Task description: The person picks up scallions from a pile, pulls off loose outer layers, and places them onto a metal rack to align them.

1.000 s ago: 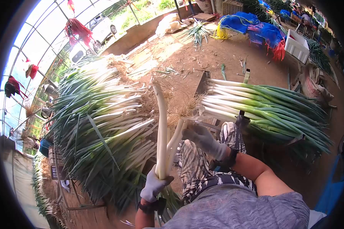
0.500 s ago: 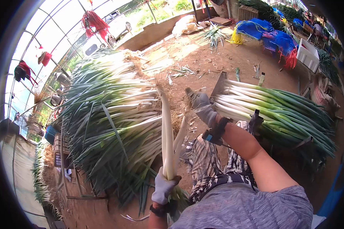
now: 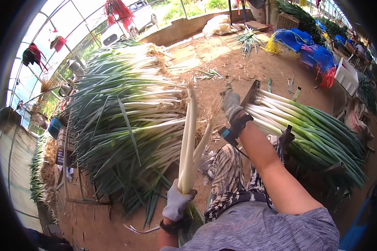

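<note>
My left hand (image 3: 179,201), in a grey glove, is wrapped round a few thick green onions (image 3: 189,146). Their white stalks point up and away from me; one leans off to the right, with stringy roots at its tip. My right hand (image 3: 231,104), also gloved, is closed just right of those roots. A small tip shows above its fingers, too small to name. Beside it, a neat bundle of green onions (image 3: 301,125) lies against a dark metal end plate (image 3: 250,93). To the left spreads a large heap of untidy green onions (image 3: 125,121), roots facing the middle.
Root scraps and leaf bits litter the dirt floor (image 3: 222,71). Farther back are a small bunch of green onions (image 3: 248,41), blue netting (image 3: 295,39) and a white crate (image 3: 347,76). Brown plastic crates (image 3: 65,144) stand at the left. Red ties (image 3: 118,12) hang above.
My right hand has moved slightly up and right, away from the root ends. The green onions in my left hand stay gripped. The whole view has shifted a little.
</note>
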Motion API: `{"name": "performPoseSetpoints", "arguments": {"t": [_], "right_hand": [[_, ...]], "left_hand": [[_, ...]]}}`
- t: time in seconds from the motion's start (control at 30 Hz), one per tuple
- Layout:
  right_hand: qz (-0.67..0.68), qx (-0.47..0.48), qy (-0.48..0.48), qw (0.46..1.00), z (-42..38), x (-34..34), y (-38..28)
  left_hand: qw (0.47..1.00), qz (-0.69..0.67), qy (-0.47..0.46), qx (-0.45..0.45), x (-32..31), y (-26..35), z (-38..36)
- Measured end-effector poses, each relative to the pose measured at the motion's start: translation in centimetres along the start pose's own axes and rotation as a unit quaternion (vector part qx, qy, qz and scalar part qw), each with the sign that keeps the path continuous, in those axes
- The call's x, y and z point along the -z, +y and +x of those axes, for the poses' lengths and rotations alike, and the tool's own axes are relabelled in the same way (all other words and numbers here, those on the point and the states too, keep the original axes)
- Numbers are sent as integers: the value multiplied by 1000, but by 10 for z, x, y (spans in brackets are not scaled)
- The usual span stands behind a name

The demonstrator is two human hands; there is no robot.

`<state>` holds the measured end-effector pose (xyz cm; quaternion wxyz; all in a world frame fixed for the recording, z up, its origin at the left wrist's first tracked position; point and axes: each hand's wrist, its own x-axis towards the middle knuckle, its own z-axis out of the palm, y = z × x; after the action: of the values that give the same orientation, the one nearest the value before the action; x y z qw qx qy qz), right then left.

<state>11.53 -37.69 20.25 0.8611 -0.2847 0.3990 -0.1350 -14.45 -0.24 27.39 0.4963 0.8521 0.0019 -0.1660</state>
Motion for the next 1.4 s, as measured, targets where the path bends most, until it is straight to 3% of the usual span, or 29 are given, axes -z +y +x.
{"name": "performPoseSetpoints", "arguments": {"t": [0.07,0.13,0.2,0.23,0.27,0.3,0.33,0.37,0.4,0.43,0.47,0.5,0.57,0.67,0.77,0.8,0.9,0.97,1.17,1.3,1.4], "right_hand": [[-144,157,30,977,1,5,-70],[-318,310,79,893,-19,-6,-135],[-319,288,-3,903,-50,-28,-110],[-357,246,-55,899,-13,-34,-99],[-437,232,-104,863,-13,-36,-85],[-508,224,-155,817,-13,-39,-70],[-613,244,-198,725,-69,-31,-47],[-717,292,-275,570,-99,-21,-36],[-747,267,-325,515,-110,-9,-17],[-797,300,-343,396,-121,3,1],[-818,249,-362,371,-157,6,7],[-782,225,-377,443,-165,20,19],[-787,66,-377,484,-202,19,20],[-706,22,-467,532,-198,37,40],[-541,107,-611,568,-204,45,51],[-510,84,-619,591,-205,42,50],[-426,41,-594,681,-203,35,44],[-399,86,-540,736,-221,40,30],[-303,141,-485,808,-240,63,-13],[-254,174,-432,848,-244,79,-28],[-253,195,-423,848,-243,88,-34]], "left_hand": [[999,-36,-20,-11,14,-50,-9],[998,-45,0,35,17,-65,-4],[994,-44,3,104,18,-48,-3],[995,-57,-1,82,18,-45,5],[996,-67,-6,61,19,-42,12],[996,-78,-12,41,19,-40,17],[996,-86,-16,35,19,-37,21],[994,-108,-22,21,18,-35,24],[991,-130,-28,9,17,-35,28],[988,-150,-33,-1,17,-35,30],[989,-145,-37,1,17,-29,29],[989,-142,-42,4,16,-21,29],[989,-140,-57,8,15,-13,32],[982,-158,-98,-16,10,-6,39],[978,-152,-130,-63,4,7,46],[974,-156,-155,-50,3,16,48],[961,-160,-222,-45,-1,41,52],[950,-151,-260,-83,-9,52,59],[897,-206,-367,-137,-37,84,73],[885,-215,-382,-159,-56,93,74],[891,-214,-367,-164,-62,95,71]]}}
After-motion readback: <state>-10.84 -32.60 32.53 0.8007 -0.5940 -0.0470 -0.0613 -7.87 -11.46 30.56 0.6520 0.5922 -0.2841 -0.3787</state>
